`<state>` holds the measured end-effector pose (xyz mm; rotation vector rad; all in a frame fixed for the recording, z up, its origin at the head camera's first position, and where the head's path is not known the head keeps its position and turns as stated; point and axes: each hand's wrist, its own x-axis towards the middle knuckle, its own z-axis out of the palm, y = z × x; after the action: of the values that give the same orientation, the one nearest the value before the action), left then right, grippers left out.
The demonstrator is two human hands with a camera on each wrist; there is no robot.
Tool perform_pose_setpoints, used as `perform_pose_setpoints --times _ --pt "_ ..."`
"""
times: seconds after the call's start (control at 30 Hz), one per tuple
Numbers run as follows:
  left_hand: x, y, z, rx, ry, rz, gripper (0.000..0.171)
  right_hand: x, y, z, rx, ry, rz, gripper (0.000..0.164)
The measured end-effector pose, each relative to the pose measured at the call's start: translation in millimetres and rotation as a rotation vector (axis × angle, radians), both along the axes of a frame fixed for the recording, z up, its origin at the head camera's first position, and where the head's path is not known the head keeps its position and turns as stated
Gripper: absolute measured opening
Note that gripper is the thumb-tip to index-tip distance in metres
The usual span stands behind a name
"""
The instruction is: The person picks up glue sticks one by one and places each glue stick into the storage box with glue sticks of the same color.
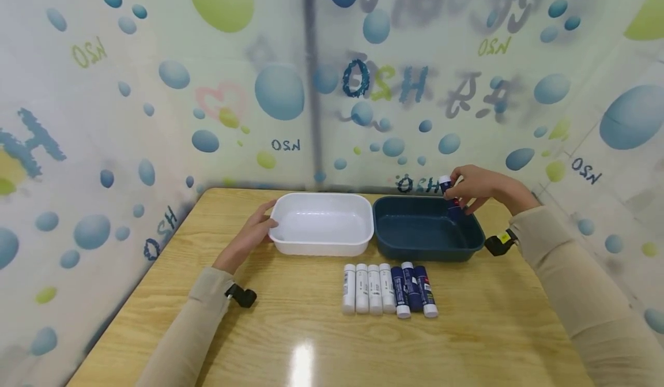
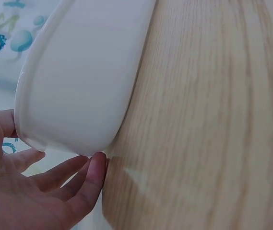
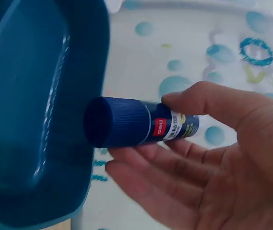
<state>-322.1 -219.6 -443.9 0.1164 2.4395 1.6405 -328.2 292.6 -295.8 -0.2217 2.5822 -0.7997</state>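
My right hand [image 1: 474, 184] pinches a navy glue stick [image 3: 126, 122] between thumb and fingers. In the head view the stick is tilted, white end up, over the back right part of the dark blue tub [image 1: 415, 251]. The right wrist view shows its ribbed blue cap pointing toward the tub. My left hand [image 1: 254, 228] grips the left end of the white tub [image 1: 321, 248]. In the left wrist view the thumb laps over the rim and the fingertips [image 2: 97, 165] touch the outer wall low down.
In front of the tubs lies a row of glue sticks, several white ones [image 1: 361, 289] at left and three navy ones [image 1: 411, 288] at right. The tubs stand side by side near the back edge of the wooden table [image 1: 290, 329]. A patterned curtain [image 1: 280, 162] hangs behind.
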Motion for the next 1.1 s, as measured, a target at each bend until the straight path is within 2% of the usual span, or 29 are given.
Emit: perform_pose_setpoints --times 0.27,0.33,0.5,0.57,0.83,1.1 --pt "-1.7 -1 -0.9 0.007 -0.014 -0.004 0.069 -22.9 10 -22.9 -0.061 -0.058 0.054 0.058" --pt "2.3 0 6.5 0.005 -0.026 -0.010 0.069 -26.7 12 -28.3 -0.048 -0.082 0.074 0.055" --pt "1.7 0 5.1 0.023 -0.017 -0.010 0.069 -31.0 13 -32.3 0.041 -0.117 0.122 0.039" --pt "-3.0 -2 -2.9 0.030 -0.003 -0.008 0.070 -32.1 12 -32.2 0.069 -0.129 0.136 0.036" --pt "-1.6 -2 -2.1 0.013 0.006 -0.005 0.068 -33.6 10 -38.1 0.147 -0.198 0.186 0.026" --pt "-0.3 0 -0.8 0.014 0.003 -0.001 0.067 -33.0 8 -43.4 0.185 -0.241 0.169 0.028"
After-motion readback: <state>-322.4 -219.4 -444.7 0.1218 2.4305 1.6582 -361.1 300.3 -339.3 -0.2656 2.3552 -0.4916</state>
